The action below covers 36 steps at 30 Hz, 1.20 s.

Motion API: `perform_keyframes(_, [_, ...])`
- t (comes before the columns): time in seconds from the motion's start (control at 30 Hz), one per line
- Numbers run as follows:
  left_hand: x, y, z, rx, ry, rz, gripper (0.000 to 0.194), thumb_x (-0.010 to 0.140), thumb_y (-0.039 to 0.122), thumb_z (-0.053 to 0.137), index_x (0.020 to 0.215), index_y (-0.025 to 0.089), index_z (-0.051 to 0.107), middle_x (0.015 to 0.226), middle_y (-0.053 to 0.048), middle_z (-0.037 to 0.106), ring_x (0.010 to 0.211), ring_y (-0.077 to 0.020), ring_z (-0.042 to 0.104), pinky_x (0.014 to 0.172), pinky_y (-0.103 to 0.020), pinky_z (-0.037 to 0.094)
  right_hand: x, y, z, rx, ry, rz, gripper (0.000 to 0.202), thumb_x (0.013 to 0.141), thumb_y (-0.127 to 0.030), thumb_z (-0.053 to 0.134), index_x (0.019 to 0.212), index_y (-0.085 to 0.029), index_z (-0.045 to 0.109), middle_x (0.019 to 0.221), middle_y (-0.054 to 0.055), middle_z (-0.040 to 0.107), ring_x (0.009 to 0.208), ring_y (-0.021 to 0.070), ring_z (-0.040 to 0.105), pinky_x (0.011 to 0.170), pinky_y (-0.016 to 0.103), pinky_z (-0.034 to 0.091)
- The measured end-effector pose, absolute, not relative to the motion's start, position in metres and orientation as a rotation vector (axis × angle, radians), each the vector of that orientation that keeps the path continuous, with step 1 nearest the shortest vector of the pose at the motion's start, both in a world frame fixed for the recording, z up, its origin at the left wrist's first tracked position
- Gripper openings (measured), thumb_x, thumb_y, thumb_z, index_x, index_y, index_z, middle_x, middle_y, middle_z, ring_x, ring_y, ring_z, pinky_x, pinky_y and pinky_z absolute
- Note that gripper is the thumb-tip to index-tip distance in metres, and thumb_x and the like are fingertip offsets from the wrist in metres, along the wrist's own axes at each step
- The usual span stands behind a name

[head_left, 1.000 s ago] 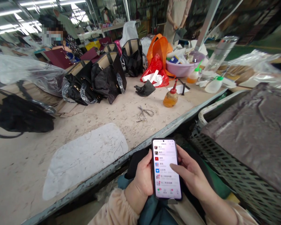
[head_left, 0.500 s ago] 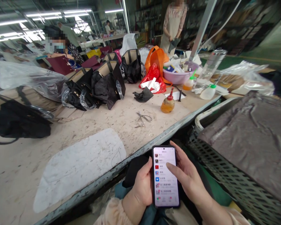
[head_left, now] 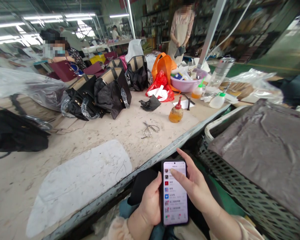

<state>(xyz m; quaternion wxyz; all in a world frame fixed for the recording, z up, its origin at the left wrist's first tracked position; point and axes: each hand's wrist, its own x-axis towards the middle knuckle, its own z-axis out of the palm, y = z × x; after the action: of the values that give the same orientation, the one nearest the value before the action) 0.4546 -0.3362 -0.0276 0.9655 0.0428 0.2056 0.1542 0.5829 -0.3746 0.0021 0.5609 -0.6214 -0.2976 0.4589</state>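
Note:
A smartphone (head_left: 175, 196) with a lit list on its screen is upright over my lap, below the table's edge. My left hand (head_left: 151, 200) grips it along its left side, thumb on the edge. My right hand (head_left: 196, 186) is at its right side, thumb over the upper part of the screen and index finger stretched out past the top corner; the fingers are apart and its lower fingers are partly hidden. Beyond the phone, a pair of scissors (head_left: 151, 129) lies on the worktable (head_left: 102, 133), near a bottle of amber liquid with a red nozzle (head_left: 175, 113).
Black bags (head_left: 110, 93) stand at the table's back left. A white sheet (head_left: 82, 186) lies front left. Behind are a red plastic bag (head_left: 162, 86) and a purple basin (head_left: 187, 85). A crate (head_left: 252, 186) with grey-brown material is at right. People work in the background.
My right thumb has moved up and left across the screen, and the index finger has stretched away from the phone. The view has shifted slightly. My left hand keeps its hold.

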Motion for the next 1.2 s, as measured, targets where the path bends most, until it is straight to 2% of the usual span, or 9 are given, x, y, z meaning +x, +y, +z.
perform_keyframes(0.17, [0.451, -0.333, -0.028, 0.087, 0.397, 0.344, 0.06, 0.093, 0.053, 0.035, 0.12, 0.008, 0.064, 0.112, -0.017, 0.071, 0.107, -0.0311, 0.064, 0.103, -0.047, 0.034, 0.591, -0.389, -0.006, -1.238, -0.581, 1.183, 0.064, 0.088, -0.041, 0.06, 0.144, -0.03, 0.032, 0.117, 0.006, 0.059, 0.089, 0.0186, 0.061, 0.075, 0.03, 0.052])
perform_keyframes(0.23, [0.45, -0.331, -0.026, 0.071, 0.41, 0.382, 0.06, 0.093, 0.053, 0.036, 0.118, 0.007, 0.065, 0.111, -0.017, 0.071, 0.105, -0.0311, 0.064, 0.102, -0.047, 0.035, 0.591, -0.398, -0.011, -1.198, -0.562, 1.198, 0.062, 0.088, -0.039, 0.06, 0.143, -0.031, 0.034, 0.125, 0.007, 0.056, 0.102, 0.0206, 0.059, 0.083, 0.032, 0.051])
perform_keyframes(0.33, [0.45, -0.327, -0.02, 0.067, 0.383, 0.438, 0.066, 0.092, 0.057, 0.033, 0.119, 0.004, 0.063, 0.114, -0.02, 0.069, 0.112, -0.0343, 0.06, 0.102, -0.049, 0.036, 0.584, -0.413, -0.015, -1.16, -0.552, 1.27, 0.07, 0.084, -0.037, 0.066, 0.145, -0.032, 0.032, 0.135, 0.007, 0.051, 0.118, 0.0239, 0.053, 0.097, 0.038, 0.046])
perform_keyframes(0.5, [0.452, -0.321, -0.013, 0.048, 0.362, 0.52, 0.071, 0.092, 0.058, 0.03, 0.125, 0.003, 0.058, 0.121, -0.021, 0.065, 0.117, -0.0356, 0.057, 0.102, -0.051, 0.037, 0.559, -0.437, -0.012, -1.156, -0.55, 1.441, 0.082, 0.082, -0.031, 0.07, 0.148, -0.04, 0.022, 0.154, 0.001, 0.028, 0.136, 0.0249, 0.037, 0.102, 0.04, 0.043])
perform_keyframes(0.6, [0.452, -0.319, -0.011, 0.043, 0.373, 0.542, 0.07, 0.092, 0.058, 0.031, 0.127, 0.003, 0.056, 0.123, -0.021, 0.064, 0.118, -0.0368, 0.055, 0.102, -0.053, 0.037, 0.549, -0.438, -0.01, -1.218, -0.511, 1.417, 0.086, 0.081, -0.033, 0.07, 0.149, -0.041, 0.017, 0.156, 0.0, 0.024, 0.135, 0.0255, 0.038, 0.095, 0.038, 0.049])
perform_keyframes(0.77, [0.454, -0.319, -0.01, 0.075, 0.432, 0.603, 0.066, 0.092, 0.056, 0.033, 0.127, 0.005, 0.057, 0.123, -0.019, 0.064, 0.118, -0.0353, 0.056, 0.103, -0.051, 0.037, 0.546, -0.427, -0.016, -1.355, -0.642, 1.317, 0.097, 0.081, -0.035, 0.07, 0.152, -0.031, 0.005, 0.154, 0.01, 0.028, 0.128, 0.0295, 0.047, 0.092, 0.04, 0.053])
perform_keyframes(0.97, [0.456, -0.321, -0.012, 0.088, 0.461, 0.646, 0.065, 0.092, 0.056, 0.033, 0.125, 0.007, 0.059, 0.125, -0.017, 0.064, 0.121, -0.0348, 0.054, 0.104, -0.05, 0.038, 0.547, -0.419, -0.03, -1.625, -0.98, 0.97, 0.095, 0.078, -0.035, 0.072, 0.151, -0.025, 0.012, 0.155, 0.008, 0.026, 0.139, 0.03, 0.03, 0.107, 0.041, 0.042])
perform_keyframes(1.1, [0.456, -0.322, -0.015, 0.084, 0.466, 0.658, 0.065, 0.093, 0.056, 0.032, 0.126, 0.007, 0.058, 0.126, -0.018, 0.063, 0.122, -0.034, 0.053, 0.104, -0.048, 0.038, 0.546, -0.417, -0.032, -1.668, -1.019, 0.917, 0.095, 0.077, -0.032, 0.072, 0.151, -0.024, 0.012, 0.154, 0.008, 0.026, 0.139, 0.0298, 0.03, 0.104, 0.038, 0.045])
perform_keyframes(1.2, [0.455, -0.322, -0.015, 0.076, 0.466, 0.656, 0.066, 0.092, 0.056, 0.033, 0.128, 0.006, 0.056, 0.126, -0.018, 0.063, 0.121, -0.034, 0.053, 0.104, -0.048, 0.038, 0.545, -0.418, -0.029, -1.624, -0.951, 0.978, 0.096, 0.076, -0.03, 0.073, 0.151, -0.024, 0.013, 0.154, 0.008, 0.026, 0.138, 0.0301, 0.031, 0.106, 0.04, 0.043])
